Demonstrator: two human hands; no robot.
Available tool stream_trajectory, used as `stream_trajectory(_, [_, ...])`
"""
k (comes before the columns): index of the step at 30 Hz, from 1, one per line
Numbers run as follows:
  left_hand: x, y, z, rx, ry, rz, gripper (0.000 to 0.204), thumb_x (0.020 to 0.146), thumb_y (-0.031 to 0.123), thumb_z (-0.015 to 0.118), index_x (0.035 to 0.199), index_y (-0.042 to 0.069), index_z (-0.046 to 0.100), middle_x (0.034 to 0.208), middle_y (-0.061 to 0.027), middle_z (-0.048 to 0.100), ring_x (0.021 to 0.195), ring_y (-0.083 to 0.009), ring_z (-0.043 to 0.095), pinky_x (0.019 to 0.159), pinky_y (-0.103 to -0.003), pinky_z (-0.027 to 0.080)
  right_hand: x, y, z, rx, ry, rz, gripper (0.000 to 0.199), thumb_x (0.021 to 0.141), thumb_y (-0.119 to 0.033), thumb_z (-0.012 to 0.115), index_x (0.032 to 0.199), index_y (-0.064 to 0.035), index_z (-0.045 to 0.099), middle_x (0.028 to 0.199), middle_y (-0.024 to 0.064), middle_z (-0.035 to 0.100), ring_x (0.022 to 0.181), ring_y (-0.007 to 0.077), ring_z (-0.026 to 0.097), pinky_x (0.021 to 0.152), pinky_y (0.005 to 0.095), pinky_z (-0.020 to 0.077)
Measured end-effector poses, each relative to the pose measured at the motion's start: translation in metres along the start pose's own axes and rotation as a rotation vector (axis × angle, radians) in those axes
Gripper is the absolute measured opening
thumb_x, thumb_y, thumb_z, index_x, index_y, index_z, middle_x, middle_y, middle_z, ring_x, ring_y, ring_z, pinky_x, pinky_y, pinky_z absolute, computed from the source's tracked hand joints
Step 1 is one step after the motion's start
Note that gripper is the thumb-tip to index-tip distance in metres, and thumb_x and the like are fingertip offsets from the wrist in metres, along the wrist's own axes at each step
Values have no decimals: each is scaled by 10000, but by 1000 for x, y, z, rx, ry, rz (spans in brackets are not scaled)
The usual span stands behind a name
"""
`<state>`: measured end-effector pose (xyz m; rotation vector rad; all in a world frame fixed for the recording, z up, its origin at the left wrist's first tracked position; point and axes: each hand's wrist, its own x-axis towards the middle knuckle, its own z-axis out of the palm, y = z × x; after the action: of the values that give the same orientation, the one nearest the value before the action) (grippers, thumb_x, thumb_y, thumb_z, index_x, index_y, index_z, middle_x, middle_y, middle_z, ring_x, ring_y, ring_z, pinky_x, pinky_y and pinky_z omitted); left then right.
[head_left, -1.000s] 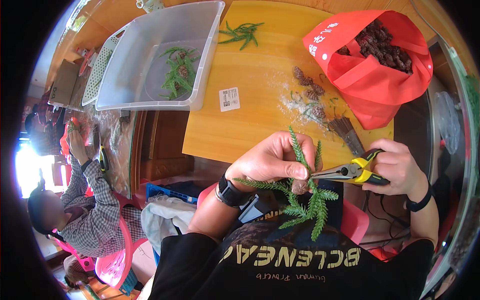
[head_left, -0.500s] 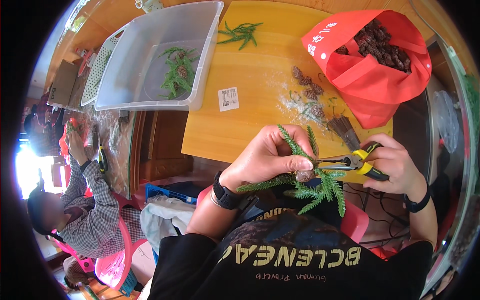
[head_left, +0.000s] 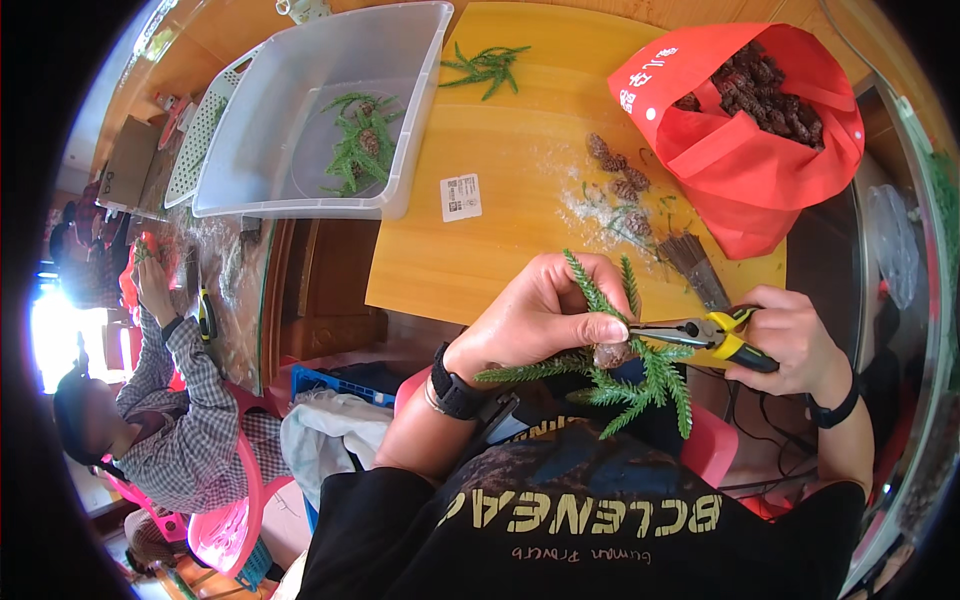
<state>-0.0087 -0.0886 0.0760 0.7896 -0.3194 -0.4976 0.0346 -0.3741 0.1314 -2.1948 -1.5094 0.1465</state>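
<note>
Your left hand [head_left: 540, 315] grips a green conifer sprig [head_left: 620, 375] with a small cone [head_left: 612, 353] at its stem — thumb pinched on top. Your right hand [head_left: 790, 335] clasps yellow-handled pliers [head_left: 695, 332], nose at the cone, just right of your left thumb.

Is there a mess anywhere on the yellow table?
Yes, a small one. Whitish crumbs and green bits are scattered on the yellow table around a few loose pine cones, beside the red bag. A lone green sprig lies outside the clear bin.
</note>
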Motion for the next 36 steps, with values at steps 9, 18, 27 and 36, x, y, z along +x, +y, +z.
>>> stream_trajectory(9, [0,3,5,260,232,52,137,789,39,676,842,-20,564,827,-101,585,718,-137,586,628,-247,493,1,-2,0,128,61,165,297,624,-211,777,739,7,611,763,119,611,817,355,584,758,386,487])
stream_trajectory(18, [0,-3,4,395,310,185,120,787,-20,657,877,-20,577,852,-100,597,764,-147,611,672,-255,510,-6,-12,7,157,115,313,379,695,-352,706,779,12,641,763,123,610,885,373,568,783,419,456])
stream_trajectory(27, [0,-2,-3,185,115,96,135,819,23,642,911,-24,554,806,-72,601,705,-111,593,640,-239,492,-2,1,-4,113,65,215,379,687,-342,711,705,21,605,782,134,603,909,381,560,769,423,459])
stream_trajectory(36, [1,-8,-1,-92,2,23,204,766,117,706,832,6,549,710,-106,548,665,-208,580,560,-284,467,7,6,1,122,0,52,357,646,-321,756,670,-9,583,740,87,574,897,326,571,726,398,469])
